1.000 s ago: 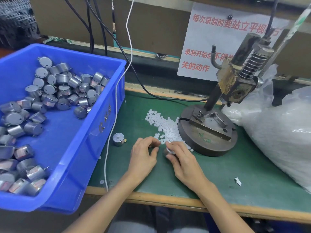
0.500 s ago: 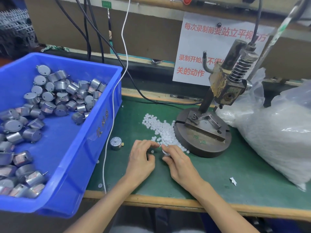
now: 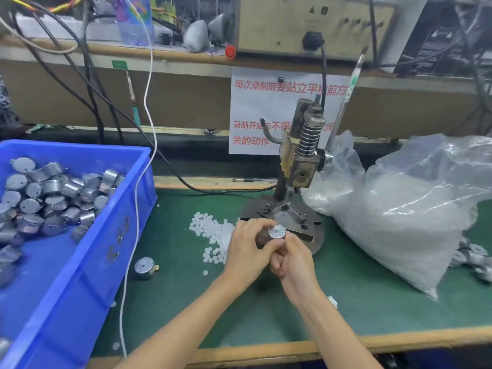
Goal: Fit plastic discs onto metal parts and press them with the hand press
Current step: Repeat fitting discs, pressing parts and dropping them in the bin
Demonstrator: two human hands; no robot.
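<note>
My left grip and right grip both pinch the metal part, held above the counter, plastic disc on top, axis upright. The hand press stands just beyond, slightly right, so I judge my right grip nearer.

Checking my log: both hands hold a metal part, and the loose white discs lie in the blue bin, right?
No: the head view shows the loose white discs on the green mat, not in the blue bin. The rest holds.
</note>
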